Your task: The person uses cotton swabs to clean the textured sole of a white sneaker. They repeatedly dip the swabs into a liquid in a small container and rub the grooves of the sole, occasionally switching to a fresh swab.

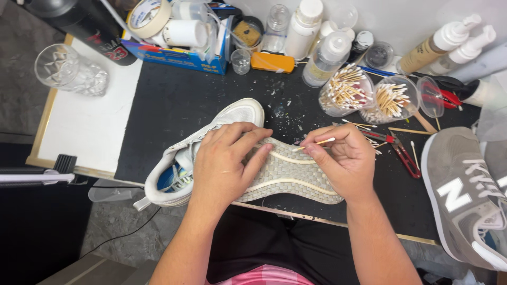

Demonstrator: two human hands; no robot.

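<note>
A white sneaker (pixel 232 113) lies on its side on the black mat (pixel 174 105), its textured pale sole (pixel 293 174) turned toward me. My left hand (pixel 224 163) clamps over the shoe's middle, fingers spread across the sole. My right hand (pixel 343 158) pinches a thin cotton swab (pixel 315 143), its tip pointing left at the sole's upper edge. The shoe's heel and opening hang past the table's front edge.
A grey sneaker (pixel 465 195) lies at the right edge. Two clear cups of cotton swabs (pixel 346 89) stand behind, with bottles (pixel 327 55), red-handled scissors (pixel 404 155), a tape roll (pixel 149 16) and a cut-glass tumbler (pixel 68 68) on a white board.
</note>
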